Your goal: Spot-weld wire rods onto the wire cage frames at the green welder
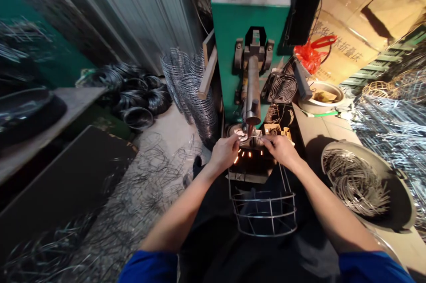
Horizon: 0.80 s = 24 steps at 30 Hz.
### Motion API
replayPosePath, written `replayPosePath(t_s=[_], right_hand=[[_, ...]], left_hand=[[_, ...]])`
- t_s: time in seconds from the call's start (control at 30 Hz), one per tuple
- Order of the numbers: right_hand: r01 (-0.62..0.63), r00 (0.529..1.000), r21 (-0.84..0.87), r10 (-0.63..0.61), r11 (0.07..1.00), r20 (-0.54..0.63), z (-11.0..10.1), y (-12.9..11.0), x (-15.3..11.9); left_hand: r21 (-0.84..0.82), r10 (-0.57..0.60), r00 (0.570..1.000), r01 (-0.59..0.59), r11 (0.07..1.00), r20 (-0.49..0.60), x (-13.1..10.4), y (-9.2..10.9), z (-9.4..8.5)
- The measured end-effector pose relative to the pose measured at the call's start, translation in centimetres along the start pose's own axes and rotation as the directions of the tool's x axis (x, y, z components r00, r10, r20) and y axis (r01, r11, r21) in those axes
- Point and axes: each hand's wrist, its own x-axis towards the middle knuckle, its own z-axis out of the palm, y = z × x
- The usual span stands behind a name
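Note:
My left hand (225, 153) and my right hand (282, 151) are closed in pinches on either side of the spot welder's electrode tip (250, 130). Between them runs a thin wire at the tip, part of a wire basket (266, 215) whose long wires reach up to my fingers. The basket's ringed, curved end hangs over my lap. Orange sparks (249, 155) fly just below the wire. The green spot welder (226, 43) stands straight ahead with its round metal arm (253, 88) pointing toward me. My fingers partly cover the wire ends.
On the right, a grey basin (399, 198) holds bent wires, beside a pile of straight wires (392, 123). Stacked wire rings (203, 101) stand left of the welder. Loose wire (149, 176) litters the floor, with black wire coils (133, 92) behind. A cardboard box (353, 43) stands back right.

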Motion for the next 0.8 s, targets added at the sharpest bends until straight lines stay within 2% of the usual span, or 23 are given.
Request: replayPosePath(t_s=[0.07, 0.17, 0.23, 0.33, 0.4, 0.53, 0.8], right_hand=[[-0.066, 0.997, 0.199, 0.057, 0.978, 0.051, -0.1, 0.6, -0.2], [-0.236, 0.963, 0.492, 0.135, 0.838, 0.231, -0.5, 1.9, -1.0], [-0.334, 0.931, 0.608, 0.152, 0.721, 0.331, -0.7, 2.8, -1.6], [-0.414, 0.904, 0.698, 0.175, 0.585, 0.389, -0.4, 3.7, -2.4], [-0.422, 0.904, 0.731, 0.19, 0.537, 0.383, 0.1, 3.9, -2.7], [-0.391, 0.92, 0.766, 0.212, 0.51, 0.329, 0.8, 3.6, -2.6], [-0.346, 0.938, 0.792, 0.205, 0.503, 0.279, 1.3, 3.4, -2.7]], left_hand=[[-0.069, -0.008, 1.0, 0.006, 0.998, -0.025, -0.1, -0.3, 0.0], [-0.286, -0.047, 0.999, 0.038, 0.957, -0.023, -0.9, -1.0, -0.5], [-0.51, -0.088, 0.994, 0.107, 0.854, 0.061, -1.9, -1.7, -0.8], [-0.751, -0.13, 0.958, 0.282, 0.597, 0.257, -3.5, -2.8, -0.7], [-0.795, -0.158, 0.943, 0.331, 0.509, 0.292, -4.2, -3.1, -0.3], [-0.797, -0.2, 0.946, 0.323, 0.511, 0.255, -4.6, -3.1, 0.4], [-0.819, -0.2, 0.933, 0.357, 0.448, 0.298, -4.5, -3.2, 0.4]])
